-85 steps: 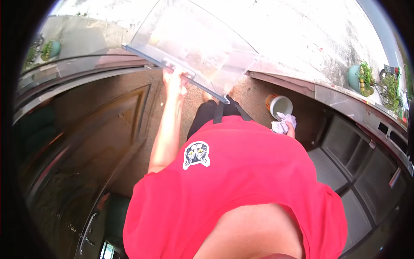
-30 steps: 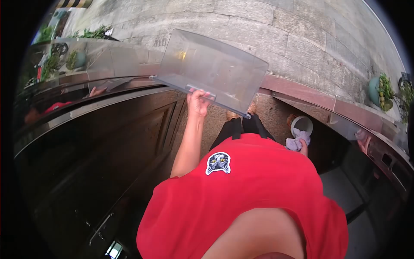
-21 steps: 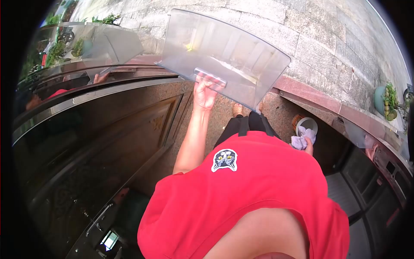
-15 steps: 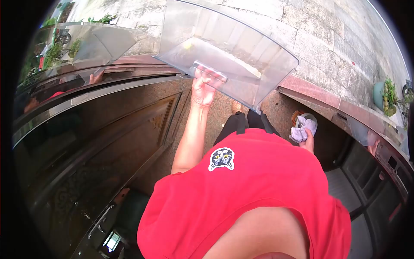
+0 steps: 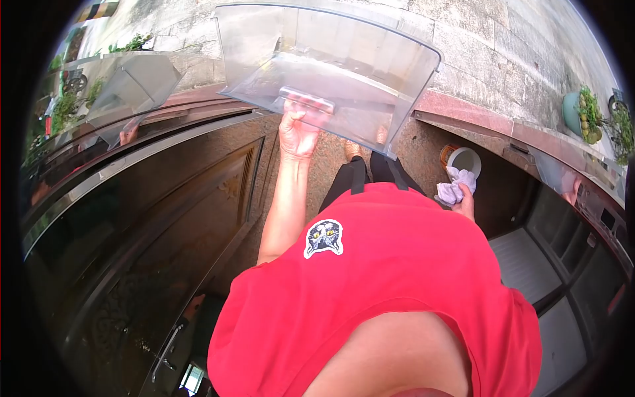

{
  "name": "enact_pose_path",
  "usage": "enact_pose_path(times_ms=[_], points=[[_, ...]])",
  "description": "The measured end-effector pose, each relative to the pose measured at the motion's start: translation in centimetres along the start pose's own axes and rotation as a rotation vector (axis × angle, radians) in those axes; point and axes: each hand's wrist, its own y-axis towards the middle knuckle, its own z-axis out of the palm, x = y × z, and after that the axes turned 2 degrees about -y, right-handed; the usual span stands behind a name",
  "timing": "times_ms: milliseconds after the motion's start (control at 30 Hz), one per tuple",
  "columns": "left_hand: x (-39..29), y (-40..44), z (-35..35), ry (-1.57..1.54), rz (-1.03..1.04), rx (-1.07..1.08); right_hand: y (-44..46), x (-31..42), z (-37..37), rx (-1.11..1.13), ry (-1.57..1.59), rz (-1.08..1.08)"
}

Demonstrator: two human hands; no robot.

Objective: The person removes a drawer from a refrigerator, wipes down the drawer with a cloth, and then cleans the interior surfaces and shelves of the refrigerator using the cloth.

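Grips clear, boxy plastic bin (image 5: 357, 73) at twelve o'clock by bar handle (image 5: 307, 100), left hand (image 5: 299, 132) curled narrow; clutches soft, crumpled cloth (image 5: 456, 186) at three in right hand (image 5: 465, 200).

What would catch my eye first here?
The bright red shirt fills the lower middle, a cat-face patch on it. Above, the left hand holds up a large clear bin; at right, the other hand holds a pale cloth.
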Motion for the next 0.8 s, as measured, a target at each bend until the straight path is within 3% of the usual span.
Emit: enact_pose_path(times_ms=[233, 433, 700, 800], points=[[0.1, -0.1, 0.3, 0.034, 0.005, -0.077, -0.5, 0.6, 0.7, -0.018, -0.004, -0.007], [0.1, 0.1, 0.6, 0.053, -0.013, -0.124, -1.1, 1.7, 2.7, 0.016, -0.342, -0.077], [0.4, 0.2, -0.2, 0.13, 0.016, -0.334, -12.0, 10.2, 17.3, 0.619, -0.481, -0.093], [-0.1, 0.4, -1.7, 0.195, -0.03, -0.384, -14.3, 10.7, 22.4, 0.751, -0.384, -0.088]])
